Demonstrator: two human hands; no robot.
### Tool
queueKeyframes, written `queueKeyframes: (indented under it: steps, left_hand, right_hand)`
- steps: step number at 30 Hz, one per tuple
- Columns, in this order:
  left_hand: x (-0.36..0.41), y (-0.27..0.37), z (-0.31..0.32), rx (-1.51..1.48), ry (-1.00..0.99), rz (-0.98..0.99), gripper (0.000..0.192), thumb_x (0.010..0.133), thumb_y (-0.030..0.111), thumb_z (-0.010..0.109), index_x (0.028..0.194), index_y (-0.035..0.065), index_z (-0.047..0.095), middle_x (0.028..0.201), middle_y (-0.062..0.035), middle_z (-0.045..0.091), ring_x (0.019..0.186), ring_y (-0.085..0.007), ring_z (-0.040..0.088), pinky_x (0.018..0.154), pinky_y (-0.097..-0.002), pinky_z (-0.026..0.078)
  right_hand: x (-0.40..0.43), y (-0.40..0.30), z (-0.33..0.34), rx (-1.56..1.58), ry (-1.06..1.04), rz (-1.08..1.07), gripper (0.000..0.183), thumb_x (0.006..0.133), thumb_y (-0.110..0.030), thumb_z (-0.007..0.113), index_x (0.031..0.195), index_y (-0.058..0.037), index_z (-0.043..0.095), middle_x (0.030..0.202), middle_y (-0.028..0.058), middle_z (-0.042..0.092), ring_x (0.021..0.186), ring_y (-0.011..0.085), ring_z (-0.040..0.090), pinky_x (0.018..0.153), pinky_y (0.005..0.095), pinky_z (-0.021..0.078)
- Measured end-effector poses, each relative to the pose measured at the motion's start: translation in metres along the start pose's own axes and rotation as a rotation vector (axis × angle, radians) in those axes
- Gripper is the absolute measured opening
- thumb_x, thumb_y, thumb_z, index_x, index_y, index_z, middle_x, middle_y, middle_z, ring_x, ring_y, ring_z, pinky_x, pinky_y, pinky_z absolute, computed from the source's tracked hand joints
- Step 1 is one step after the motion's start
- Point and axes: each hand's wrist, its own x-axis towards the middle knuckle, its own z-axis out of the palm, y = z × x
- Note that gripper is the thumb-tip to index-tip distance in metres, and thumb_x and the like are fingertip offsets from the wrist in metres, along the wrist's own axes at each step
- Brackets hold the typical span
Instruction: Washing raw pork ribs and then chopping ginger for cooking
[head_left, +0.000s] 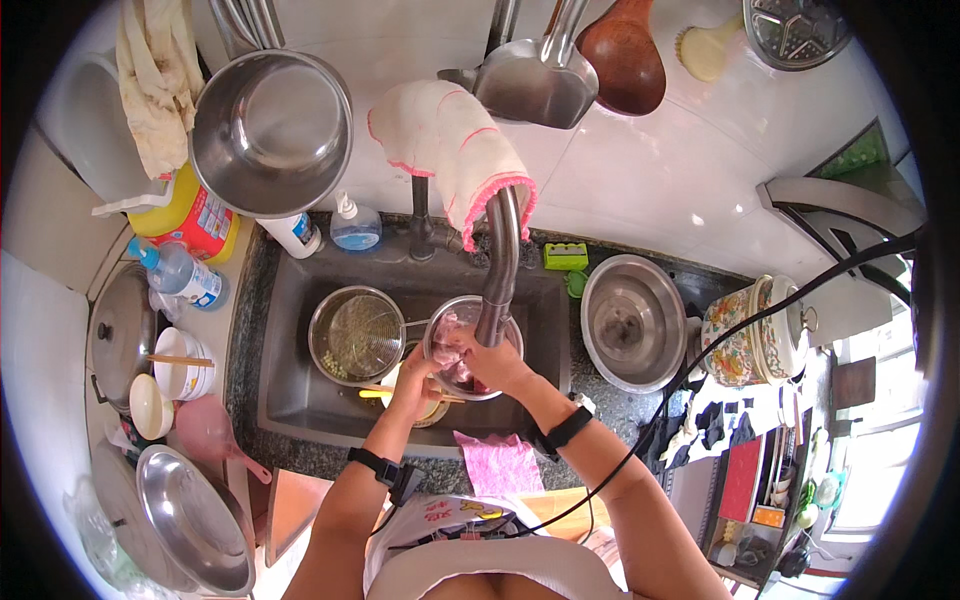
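Inside the dark sink (292, 405), a clear-looking bowl (512, 328) of raw pinkish meat (448, 330) sits under the spout of the metal faucet (501, 247). My left hand (411, 381) grips the bowl's near-left rim. My right hand (495, 365) reaches into the bowl, its fingers against the meat; the spout partly hides them, so their grip cannot be made out. To the left stands a steel pot (319, 358) with a wire strainer (375, 337) and small pale-green pieces in it. Below my hands, a pale bowl (427, 412) and a yellow handle (373, 394) are partly covered.
A steel basin (634, 322) and a patterned enamel pot (739, 330) stand right of the sink. A pink cloth (501, 463) drapes over the front edge. Soap bottles (356, 225) line the back. A saucepan (271, 133) and ladles (536, 82) hang above. A black cable (660, 412) crosses my right arm.
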Motion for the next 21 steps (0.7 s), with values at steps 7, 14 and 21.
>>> queueKeyframes:
  steps: [7, 14, 21]
  left_hand:
    - [0.0, -0.01, 0.0, -0.023, -0.021, -0.019, 0.047, 0.065, 0.014, 0.048, 0.112, 0.008, 0.044, 0.084, -0.0018, 0.056, 0.057, -0.0071, 0.056, 0.033, -0.0173, 0.044]
    - [-0.002, -0.003, 0.0, -0.031, 0.012, -0.028, 0.045, 0.066, 0.015, 0.048, 0.11, 0.0082, 0.046, 0.085, -0.0025, 0.056, 0.054, -0.0081, 0.055, 0.033, -0.0188, 0.044]
    - [0.009, -0.007, 0.003, 0.001, 0.029, -0.052, 0.043, 0.066, 0.016, 0.049, 0.108, 0.0081, 0.046, 0.086, -0.0039, 0.055, 0.052, -0.0092, 0.054, 0.033, -0.0212, 0.043]
  right_hand:
    - [-0.002, -0.006, 0.013, -0.575, -0.09, 0.014, 0.065, 0.067, -0.035, 0.061, 0.124, -0.0181, 0.034, 0.122, 0.0177, 0.037, 0.104, 0.0398, 0.039, 0.087, 0.0438, 0.0327]
    - [0.003, 0.033, 0.0, -0.199, -0.116, -0.005, 0.053, 0.063, -0.021, 0.061, 0.113, -0.0126, 0.045, 0.119, 0.0122, 0.04, 0.11, 0.0317, 0.038, 0.093, 0.0371, 0.0297]
    - [-0.005, 0.032, 0.003, -0.536, 0.088, -0.13, 0.032, 0.059, -0.012, 0.061, 0.09, -0.0028, 0.061, 0.122, 0.0153, 0.031, 0.107, 0.0336, 0.035, 0.092, 0.0376, 0.0329]
